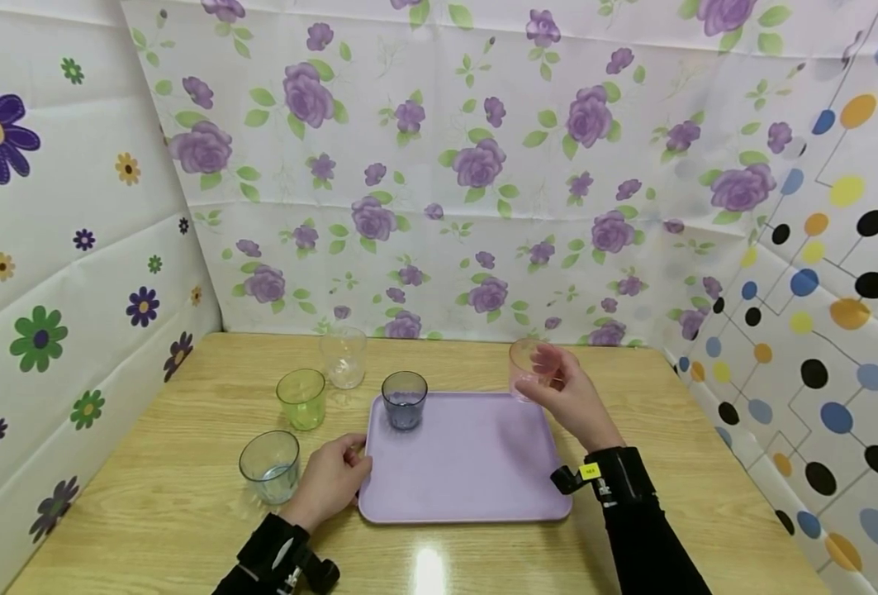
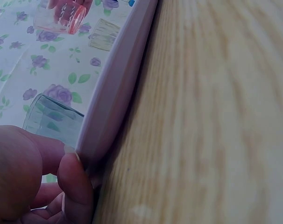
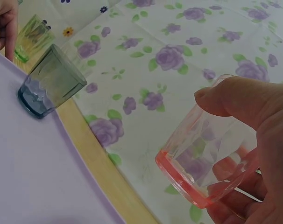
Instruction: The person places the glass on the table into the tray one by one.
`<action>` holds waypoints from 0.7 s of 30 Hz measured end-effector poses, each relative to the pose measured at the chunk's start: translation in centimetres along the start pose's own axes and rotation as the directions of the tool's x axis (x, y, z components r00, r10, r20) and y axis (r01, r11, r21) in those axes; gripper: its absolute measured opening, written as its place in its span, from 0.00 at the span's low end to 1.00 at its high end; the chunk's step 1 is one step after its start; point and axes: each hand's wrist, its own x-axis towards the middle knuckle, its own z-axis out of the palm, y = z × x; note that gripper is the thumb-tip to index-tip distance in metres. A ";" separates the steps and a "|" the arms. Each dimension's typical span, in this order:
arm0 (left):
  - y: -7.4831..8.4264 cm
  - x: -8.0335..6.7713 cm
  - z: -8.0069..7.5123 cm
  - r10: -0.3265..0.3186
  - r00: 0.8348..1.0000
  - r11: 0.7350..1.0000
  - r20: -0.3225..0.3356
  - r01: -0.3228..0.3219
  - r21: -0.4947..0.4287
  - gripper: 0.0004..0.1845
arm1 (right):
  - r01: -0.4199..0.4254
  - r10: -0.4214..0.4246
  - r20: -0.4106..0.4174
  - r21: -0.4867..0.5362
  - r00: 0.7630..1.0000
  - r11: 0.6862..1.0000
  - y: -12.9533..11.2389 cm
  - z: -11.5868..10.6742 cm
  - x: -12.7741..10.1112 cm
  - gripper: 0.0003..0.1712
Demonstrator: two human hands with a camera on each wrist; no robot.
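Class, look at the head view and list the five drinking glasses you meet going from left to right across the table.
Grey-blue glass → green glass → clear glass → dark blue glass on the lilac tray → pink glass, held by the right hand.

Table (image 1: pixel 149 463): light wood-grain top, smooth, with a glossy sheen near the front edge. Tray (image 1: pixel 468 463): lilac plastic, smooth, matt. Pink cup (image 3: pixel 211 163), blue cup (image 1: pixel 405 399), green cup (image 1: pixel 301 398), clear cup (image 1: pixel 344 357) and grey-blue cup (image 1: pixel 270 465): transparent, glossy, faceted walls. Wall covering (image 1: pixel 439 165): printed sheet, creased, slight sheen.
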 end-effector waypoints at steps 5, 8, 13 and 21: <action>0.0 0.0 0.0 0.000 1.000 1.000 -0.001 0.000 0.002 0.24 | 0.008 -0.008 0.005 0.009 1.000 1.000 -0.2 0.5 0.1 0.50; 0.0 0.0 0.0 -0.003 1.000 1.000 0.000 0.003 0.003 0.24 | 0.007 -0.007 0.011 0.012 1.000 1.000 -0.2 0.8 0.2 0.50; 0.0 0.0 -0.1 0.002 1.000 1.000 -0.001 -0.002 0.005 0.24 | 0.003 -0.003 0.025 0.021 1.000 1.000 -0.2 1.2 0.3 0.50; 0.0 0.1 0.0 -0.006 1.000 1.000 0.004 0.006 0.005 0.23 | 0.012 -0.013 0.035 0.033 0.999 0.999 -0.2 1.8 0.6 0.48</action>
